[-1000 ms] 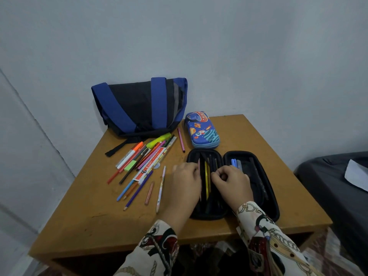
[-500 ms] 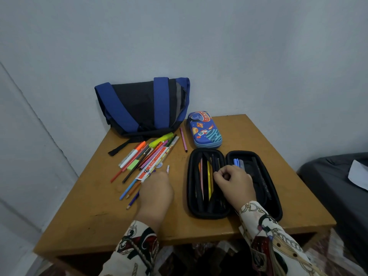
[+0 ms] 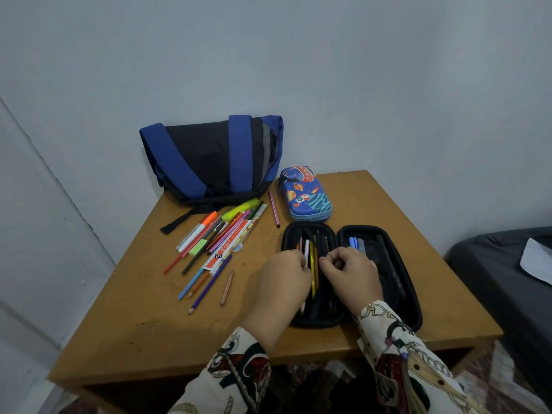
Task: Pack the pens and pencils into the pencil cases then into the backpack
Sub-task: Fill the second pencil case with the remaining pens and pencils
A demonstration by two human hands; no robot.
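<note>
A black pencil case (image 3: 413, 312) lies open at the table's front right, with a yellow pencil (image 3: 312, 264) and other pens in its left half and blue pens (image 3: 354, 242) in its right half. My left hand (image 3: 282, 282) grips a white pen (image 3: 306, 253) over the left half. My right hand (image 3: 351, 271) has curled fingers that pinch the inner band of the case. A pile of loose pens and pencils (image 3: 221, 234) lies left of the case. A shut blue patterned pencil case (image 3: 307, 195) sits behind it. The blue and black backpack (image 3: 209, 156) leans on the wall.
A wooden table (image 3: 143, 327) stands against a pale wall. A single pink pen (image 3: 274, 209) lies between the pile and the blue case, and a striped pencil (image 3: 227, 288) lies near my left hand. Dark furniture (image 3: 493, 273) with a white sheet (image 3: 537, 261) stands to the right.
My left hand went left to the loose pens, took the white pen off the table, and came back to the black case. The right hand stayed at the case.
</note>
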